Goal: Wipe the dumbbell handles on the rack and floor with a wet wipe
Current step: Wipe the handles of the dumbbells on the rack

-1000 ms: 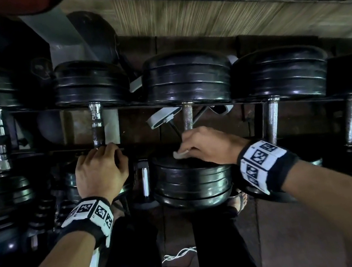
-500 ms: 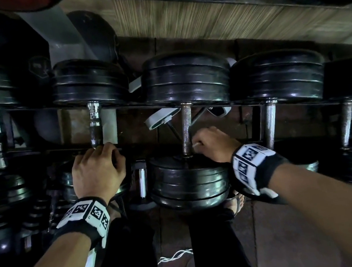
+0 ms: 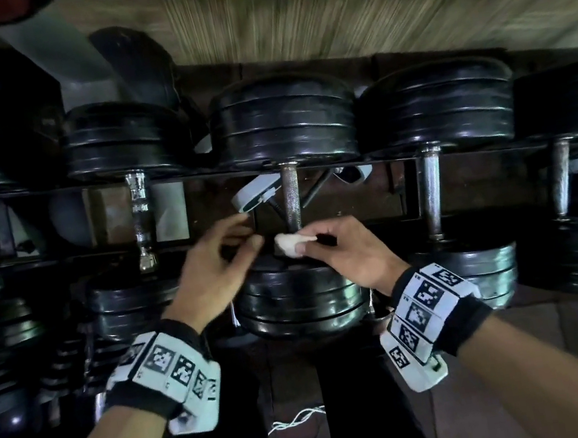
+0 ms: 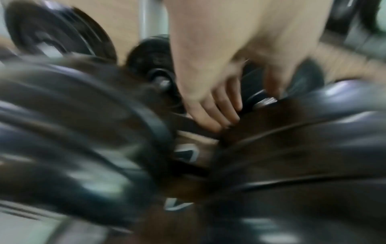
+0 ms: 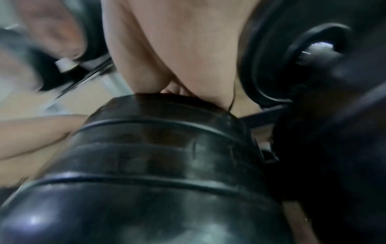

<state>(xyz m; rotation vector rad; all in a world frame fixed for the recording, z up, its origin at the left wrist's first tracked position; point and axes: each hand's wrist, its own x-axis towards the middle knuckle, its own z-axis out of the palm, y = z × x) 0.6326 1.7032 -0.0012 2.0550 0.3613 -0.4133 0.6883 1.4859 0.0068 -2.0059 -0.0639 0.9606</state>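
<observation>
My right hand (image 3: 347, 255) pinches the wet wipe (image 3: 288, 243), a small crumpled white wad, between thumb and forefinger. The wad sticks out past my fingertips to the left, just at the foot of the middle dumbbell's handle (image 3: 291, 195), a dull metal bar standing upright between its two black plate stacks. Whether the wipe touches the bar I cannot tell; it sits right beside its lower end, above the near plates (image 3: 302, 304).

My left hand (image 3: 219, 268) hangs just to the left of the wipe, blurred, fingers loosely spread and curved, holding nothing. Its fingertips are close to the wad but apart from it.

The dumbbells lie in a row across the rack (image 3: 459, 148), handles pointing away from me: a shiny chrome handle (image 3: 141, 220) to the left, two duller ones (image 3: 431, 187) to the right. The wrist views are smeared; the right one shows only my palm (image 5: 177, 49) behind a black plate stack (image 5: 156, 165), the wipe hidden.
</observation>
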